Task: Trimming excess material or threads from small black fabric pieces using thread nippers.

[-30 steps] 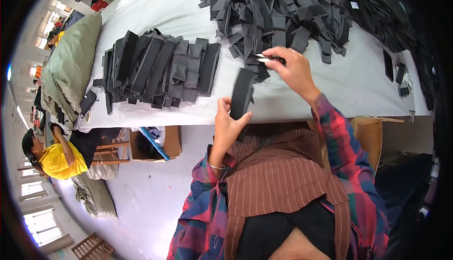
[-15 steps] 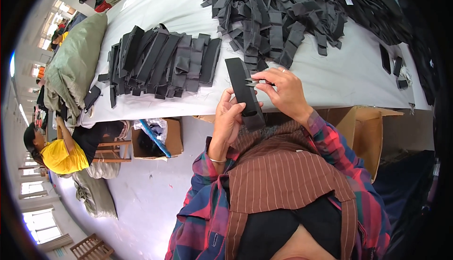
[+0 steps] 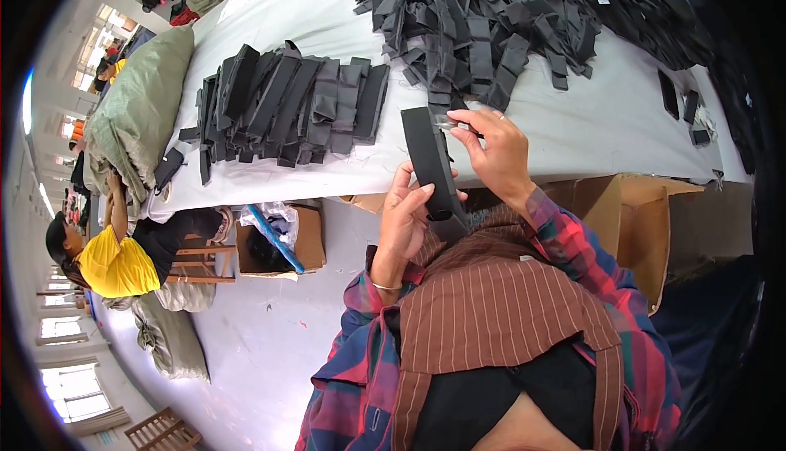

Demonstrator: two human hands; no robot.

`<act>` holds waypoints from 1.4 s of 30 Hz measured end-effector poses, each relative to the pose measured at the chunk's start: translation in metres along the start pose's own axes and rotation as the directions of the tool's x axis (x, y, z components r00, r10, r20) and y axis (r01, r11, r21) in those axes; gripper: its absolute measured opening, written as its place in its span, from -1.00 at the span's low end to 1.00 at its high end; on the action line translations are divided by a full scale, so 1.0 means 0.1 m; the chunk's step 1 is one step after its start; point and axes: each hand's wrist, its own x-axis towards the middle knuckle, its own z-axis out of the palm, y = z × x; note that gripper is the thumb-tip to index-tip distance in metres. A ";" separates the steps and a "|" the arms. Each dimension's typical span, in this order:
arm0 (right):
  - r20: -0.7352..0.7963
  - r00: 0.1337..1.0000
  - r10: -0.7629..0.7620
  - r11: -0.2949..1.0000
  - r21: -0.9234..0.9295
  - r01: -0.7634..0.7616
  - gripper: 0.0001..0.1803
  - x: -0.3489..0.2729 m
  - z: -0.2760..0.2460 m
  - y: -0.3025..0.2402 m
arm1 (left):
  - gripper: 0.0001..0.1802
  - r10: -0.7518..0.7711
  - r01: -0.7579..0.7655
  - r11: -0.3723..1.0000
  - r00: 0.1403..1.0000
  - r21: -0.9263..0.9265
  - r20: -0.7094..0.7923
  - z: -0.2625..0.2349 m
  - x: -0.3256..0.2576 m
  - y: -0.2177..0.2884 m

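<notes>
Upright in my left hand (image 3: 405, 218) is a folded black fabric strip (image 3: 427, 152), gripped near its lower end between thumb and fingers. My right hand (image 3: 498, 152) is closed on small silver thread snips (image 3: 444, 122), pinched by thumb and forefinger. The snips' tips are at the strip's right edge, near its top; whether they touch it I cannot tell. Beyond my hands, a loose heap of dark strips (image 3: 479, 42) covers the far part of the white-covered table (image 3: 319, 181). A neater row of similar strips (image 3: 282, 107) lies to the left.
Black fabric (image 3: 639, 13) and a dark phone-like slab (image 3: 668, 95) lie on the right. Cardboard boxes (image 3: 630, 238) stand under the table edge, and another box (image 3: 307, 242) sits on the floor at left. A person in a yellow shirt (image 3: 121, 263) works beside a large green sack (image 3: 139, 99).
The snips have moved up along the strip's right edge, from around its middle to near its top. My left hand keeps its hold on the strip.
</notes>
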 end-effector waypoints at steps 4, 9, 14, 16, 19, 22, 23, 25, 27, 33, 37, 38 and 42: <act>-0.070 0.994 -0.088 0.993 -0.088 0.082 -0.79 0.00 -0.07 -0.04 | -0.53 0.024 -0.024 1.000 1.000 -0.007 0.009 0.03 -0.04 -0.02; 0.053 0.994 -0.092 0.996 -0.001 0.092 -0.78 -0.07 -0.19 -0.08 | -0.50 0.038 -0.038 0.999 0.999 0.031 -0.006 0.03 -0.03 -0.01; 0.084 0.989 -0.121 0.992 -0.036 0.124 -0.79 -0.10 -0.19 -0.10 | -0.59 0.032 -0.032 0.999 0.999 -0.010 0.005 0.07 0.00 0.00; 0.088 0.990 -0.108 0.992 -0.053 0.113 -0.79 -0.12 -0.19 -0.11 | -0.73 -0.016 0.015 1.000 0.999 -0.024 -0.046 0.04 0.03 -0.02; 0.100 0.989 -0.106 0.994 -0.022 0.108 -0.79 -0.12 -0.22 -0.14 | -0.82 -0.022 0.024 0.997 0.999 0.071 -0.031 -0.03 0.06 -0.02; 0.100 0.991 -0.094 0.995 -0.007 0.095 -0.79 -0.16 -0.22 -0.12 | -0.82 0.009 -0.007 0.997 1.000 0.081 -0.020 -0.09 0.10 -0.05; 0.103 0.991 -0.085 0.996 -0.009 0.086 -0.79 -0.17 -0.23 -0.10 | -0.82 -0.001 0.003 0.997 1.000 0.079 -0.022 -0.08 0.12 -0.06; 0.118 0.991 -0.061 0.997 -0.030 0.065 -0.81 -0.20 -0.25 -0.09 | -0.79 0.016 -0.015 1.000 0.999 0.025 -0.035 -0.07 0.11 -0.07; 0.129 0.990 -0.050 0.998 -0.027 0.054 -0.80 -0.19 -0.28 -0.08 | -0.72 0.010 -0.010 1.000 0.999 -0.003 -0.046 -0.07 0.12 -0.07; 0.136 0.990 -0.045 0.996 -0.070 0.055 -0.79 -0.26 -0.26 -0.03 | -0.57 0.003 0.004 0.996 0.997 0.089 -0.073 -0.02 0.15 -0.07; 0.127 0.992 -0.011 0.998 -0.068 0.020 -0.78 -0.30 -0.21 -0.01 | -0.56 -0.014 0.023 0.995 0.996 0.094 -0.093 -0.04 0.19 -0.07; 0.128 0.992 -0.009 0.998 -0.068 0.017 -0.78 -0.31 -0.20 0.00 | -0.56 -0.025 0.033 0.996 0.995 0.078 -0.099 -0.05 0.19 -0.07; 0.100 0.995 0.017 0.996 -0.090 -0.008 -0.75 -0.32 -0.18 0.04 | -0.59 -0.079 0.082 0.996 0.990 0.022 -0.119 -0.05 0.21 -0.07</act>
